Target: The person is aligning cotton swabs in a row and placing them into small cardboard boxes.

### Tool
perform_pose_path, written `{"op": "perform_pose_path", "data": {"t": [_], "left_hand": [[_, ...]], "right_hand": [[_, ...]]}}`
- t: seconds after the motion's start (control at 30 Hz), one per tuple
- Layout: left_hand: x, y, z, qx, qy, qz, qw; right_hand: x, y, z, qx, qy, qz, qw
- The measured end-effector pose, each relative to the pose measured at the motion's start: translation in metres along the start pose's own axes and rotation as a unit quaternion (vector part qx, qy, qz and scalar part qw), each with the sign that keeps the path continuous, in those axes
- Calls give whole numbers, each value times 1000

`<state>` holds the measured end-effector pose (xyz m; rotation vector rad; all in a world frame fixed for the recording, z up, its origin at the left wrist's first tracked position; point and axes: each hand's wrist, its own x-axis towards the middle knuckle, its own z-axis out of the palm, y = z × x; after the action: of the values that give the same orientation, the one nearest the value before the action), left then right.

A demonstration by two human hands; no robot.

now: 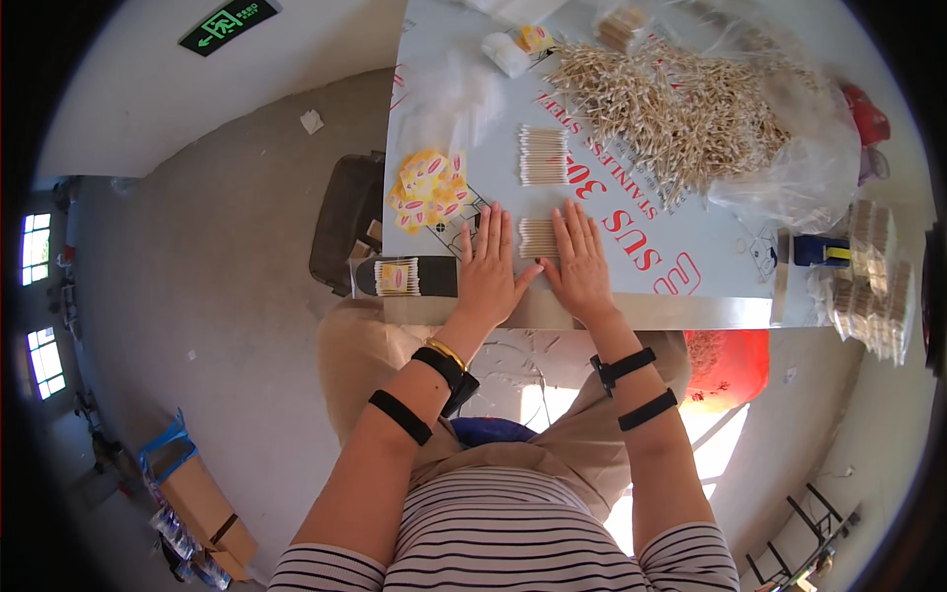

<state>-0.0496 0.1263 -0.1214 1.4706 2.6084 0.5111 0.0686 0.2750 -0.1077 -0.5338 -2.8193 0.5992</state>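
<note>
My left hand [489, 271] lies flat on the metal-topped table with its fingers stretched out. Opposite it, my right hand [582, 264] rests the same way. A flat row of cotton swabs [537, 238] lies between them, side by side, and my thumbs come together at its near end, partly hiding it. Farther back lies a second row of cotton swabs [545, 156], untouched. By my left wrist, a clear pack of swabs with a yellow card [398, 277] sits on a black strip [438, 276] at the table's near left.
A big heap of loose swabs [671, 109] spreads over the back right, beside clear plastic bags [794, 178]. Yellow and white cards [431, 189] are piled at the left. Stacked packs [868, 286] stand at the right edge. A dark bin [340, 222] is left of the table.
</note>
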Motion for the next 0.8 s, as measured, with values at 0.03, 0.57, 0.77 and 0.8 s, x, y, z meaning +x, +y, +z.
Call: {"op": "perform_pose_path", "data": {"t": [0.03, 0.57, 0.77, 0.8], "left_hand": [[1, 0, 0, 1, -2, -1, 1000], [4, 8, 6, 12, 0, 12, 1000], [2, 8, 1, -32, 3, 19, 999], [2, 9, 0, -21, -9, 35, 999]], "right_hand": [[0, 0, 2, 2, -1, 0, 1000], [0, -2, 11, -71, -21, -15, 997], [-1, -3, 10, -85, -32, -8, 996], [-1, -2, 10, -89, -29, -10, 996]]}}
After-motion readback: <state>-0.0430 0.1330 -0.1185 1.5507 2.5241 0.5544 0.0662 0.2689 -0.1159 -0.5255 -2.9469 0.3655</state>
